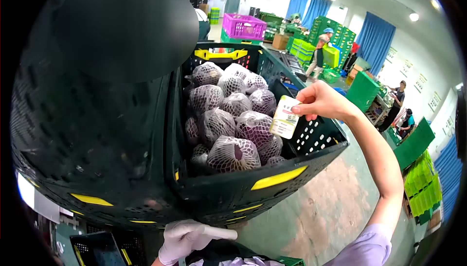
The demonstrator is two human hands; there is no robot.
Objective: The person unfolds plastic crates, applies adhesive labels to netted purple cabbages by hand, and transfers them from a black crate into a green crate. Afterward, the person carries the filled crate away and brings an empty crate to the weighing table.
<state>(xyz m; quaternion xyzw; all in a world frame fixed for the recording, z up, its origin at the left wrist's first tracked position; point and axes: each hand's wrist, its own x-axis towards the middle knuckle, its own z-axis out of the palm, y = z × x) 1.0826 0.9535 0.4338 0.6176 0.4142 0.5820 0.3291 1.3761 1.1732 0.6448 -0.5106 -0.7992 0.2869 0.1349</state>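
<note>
Between the thumb and fingers of my bare right hand [316, 101] is a white printed label [286, 116] with yellow-green edges and a small code. It hangs over the right side of a dark green crate [219, 182]. Inside the crate lie several round purple vegetables in white net [233, 154], heaped together; their exact kind is unclear. Low in the view, my left hand [184, 240] wears a white glove and sits in front of the crate, fingers curled. A long white shape sticks out from it to the right, either a gloved finger or something held.
Another tall dark crate stack [87, 134] stands close on the left. A purple crate [244, 26] sits behind. Green crates [335, 32] are piled farther back, with several people around the room. Below left is a black crate [99, 249]. Stained floor [331, 193] shows at right.
</note>
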